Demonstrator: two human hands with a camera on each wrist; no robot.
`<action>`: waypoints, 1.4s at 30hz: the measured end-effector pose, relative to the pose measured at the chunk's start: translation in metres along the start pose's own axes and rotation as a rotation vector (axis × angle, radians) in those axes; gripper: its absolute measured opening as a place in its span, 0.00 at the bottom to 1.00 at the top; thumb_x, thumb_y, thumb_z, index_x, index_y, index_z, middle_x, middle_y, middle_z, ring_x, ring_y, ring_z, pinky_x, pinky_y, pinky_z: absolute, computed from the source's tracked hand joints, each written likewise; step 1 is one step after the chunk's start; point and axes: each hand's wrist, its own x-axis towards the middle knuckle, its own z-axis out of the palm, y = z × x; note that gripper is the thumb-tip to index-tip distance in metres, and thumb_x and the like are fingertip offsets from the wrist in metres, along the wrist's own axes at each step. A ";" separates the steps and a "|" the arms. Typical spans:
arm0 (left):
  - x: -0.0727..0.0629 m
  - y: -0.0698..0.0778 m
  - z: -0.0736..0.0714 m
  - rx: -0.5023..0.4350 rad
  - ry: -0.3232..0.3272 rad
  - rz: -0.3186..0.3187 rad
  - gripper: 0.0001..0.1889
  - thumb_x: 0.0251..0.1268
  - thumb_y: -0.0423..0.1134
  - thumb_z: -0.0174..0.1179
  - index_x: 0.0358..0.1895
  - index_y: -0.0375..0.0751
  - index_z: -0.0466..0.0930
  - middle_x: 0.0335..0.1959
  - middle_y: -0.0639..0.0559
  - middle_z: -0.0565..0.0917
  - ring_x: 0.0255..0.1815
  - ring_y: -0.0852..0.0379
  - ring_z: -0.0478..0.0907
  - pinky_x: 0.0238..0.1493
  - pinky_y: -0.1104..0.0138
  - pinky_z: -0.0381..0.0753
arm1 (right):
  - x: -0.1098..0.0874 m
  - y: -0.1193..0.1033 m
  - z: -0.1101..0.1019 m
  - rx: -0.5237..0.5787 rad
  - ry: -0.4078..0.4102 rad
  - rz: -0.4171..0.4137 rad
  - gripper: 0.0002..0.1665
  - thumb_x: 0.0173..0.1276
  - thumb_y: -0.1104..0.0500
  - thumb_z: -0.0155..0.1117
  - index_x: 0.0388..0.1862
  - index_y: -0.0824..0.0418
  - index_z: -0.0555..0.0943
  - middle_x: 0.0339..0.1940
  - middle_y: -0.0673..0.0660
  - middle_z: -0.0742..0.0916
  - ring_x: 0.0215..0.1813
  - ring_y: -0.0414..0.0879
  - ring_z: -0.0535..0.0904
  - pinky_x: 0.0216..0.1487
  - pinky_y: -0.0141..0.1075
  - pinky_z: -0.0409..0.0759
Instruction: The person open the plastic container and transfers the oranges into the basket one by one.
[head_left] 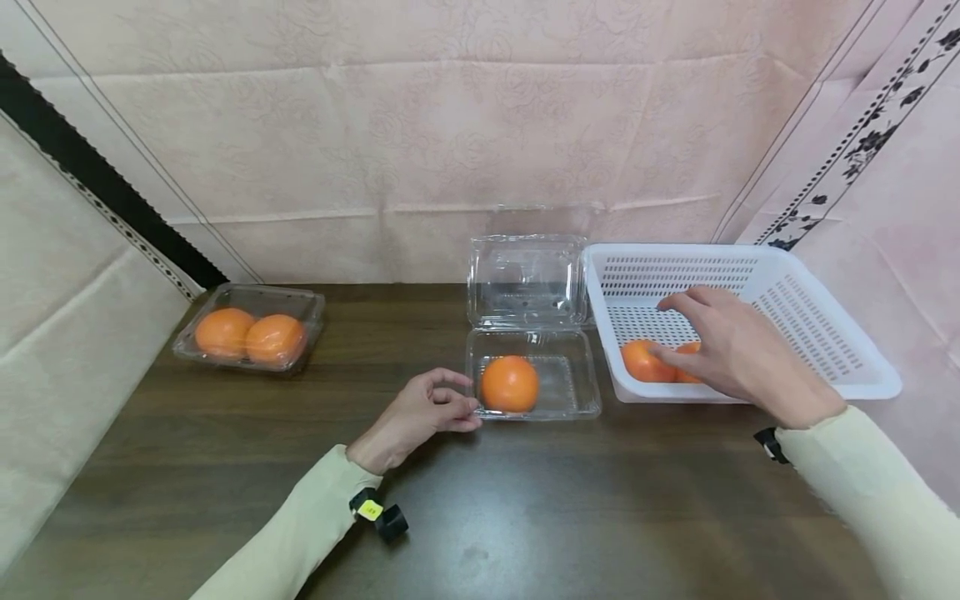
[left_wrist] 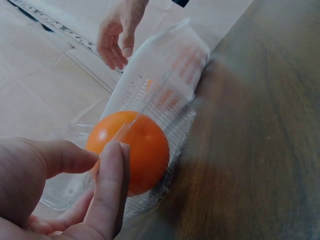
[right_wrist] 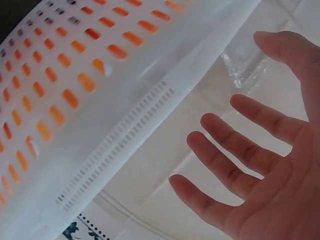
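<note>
An open clear plastic clamshell box (head_left: 558, 387) stands mid-table, its lid (head_left: 528, 283) tipped back. One orange (head_left: 510, 384) sits in the left side of its base. My left hand (head_left: 423, 417) pinches the near left rim of the box between thumb and fingers, as the left wrist view shows close beside the orange (left_wrist: 135, 150). Over the white basket (head_left: 847, 387) hovers my right hand (head_left: 731, 346), fingers spread and holding nothing. Below it are oranges (head_left: 645, 362) at the basket's near left, partly hidden by the hand. In the right wrist view, the right hand (right_wrist: 250, 155) is above the rim.
A closed clear box (head_left: 251, 293) with two oranges (head_left: 276, 339) stands at the table's far left. Pink patterned cloth (head_left: 420, 142) rises behind the dark wooden table (head_left: 480, 517). The basket's left rim is right beside the open box.
</note>
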 end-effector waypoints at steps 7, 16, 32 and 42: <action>0.001 0.002 0.001 0.009 0.006 -0.001 0.21 0.72 0.29 0.60 0.65 0.33 0.69 0.49 0.36 0.86 0.40 0.54 0.89 0.54 0.58 0.90 | 0.005 -0.009 -0.001 0.002 0.051 -0.078 0.32 0.62 0.48 0.76 0.60 0.62 0.80 0.56 0.63 0.84 0.57 0.60 0.79 0.58 0.57 0.81; 0.000 0.001 0.000 0.008 0.000 -0.005 0.22 0.72 0.30 0.61 0.66 0.33 0.69 0.48 0.37 0.86 0.40 0.54 0.89 0.55 0.58 0.89 | 0.009 -0.018 0.000 -0.001 0.022 -0.095 0.32 0.63 0.46 0.75 0.61 0.61 0.80 0.57 0.61 0.84 0.58 0.58 0.79 0.60 0.55 0.81; 0.000 0.001 0.000 0.013 -0.004 0.000 0.22 0.73 0.30 0.61 0.66 0.33 0.69 0.48 0.38 0.87 0.40 0.54 0.89 0.54 0.57 0.90 | 0.019 -0.031 0.011 -0.020 0.046 -0.162 0.31 0.62 0.47 0.75 0.60 0.61 0.80 0.56 0.61 0.85 0.61 0.59 0.78 0.63 0.56 0.81; 0.000 0.001 0.000 0.008 -0.002 -0.001 0.22 0.72 0.29 0.61 0.66 0.32 0.69 0.47 0.38 0.87 0.39 0.54 0.89 0.54 0.58 0.90 | 0.023 -0.041 0.015 -0.018 0.006 -0.146 0.32 0.62 0.46 0.75 0.62 0.59 0.80 0.59 0.60 0.85 0.63 0.59 0.78 0.65 0.57 0.80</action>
